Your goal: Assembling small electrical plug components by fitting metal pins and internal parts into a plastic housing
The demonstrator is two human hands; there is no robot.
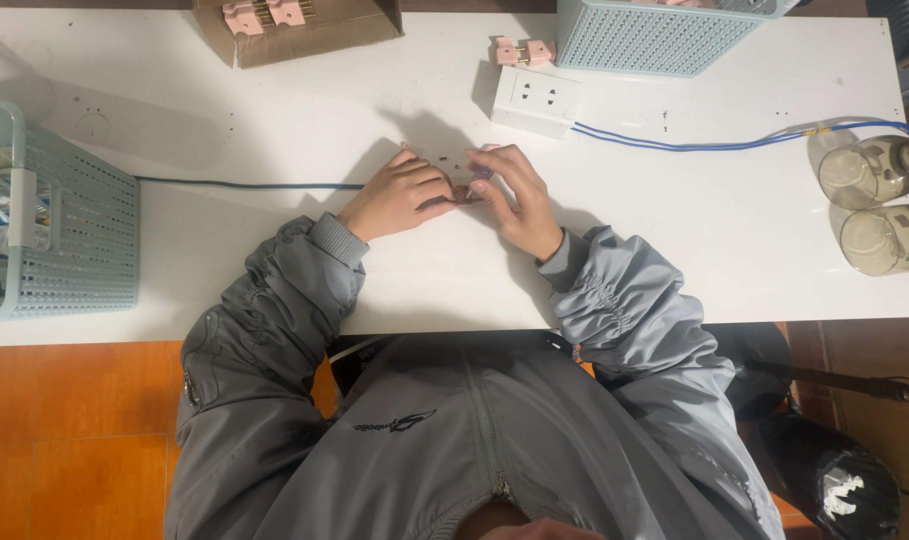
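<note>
White table (275, 120) holds my left hand (400, 195) and right hand (520, 200), both pinching one small brownish part (465, 193) between them; socket strip (535, 100) just beyond, baskets (65, 215) and jars (875, 170) well aside

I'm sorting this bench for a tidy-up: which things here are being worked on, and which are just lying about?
In hand:
- left hand and right hand, fingertips meeting on a small pinkish part
- tiny dark bits beside the hands

Lying about:
- power strip
- two blue baskets
- cardboard box
- two glass jars
- pink clips
</note>
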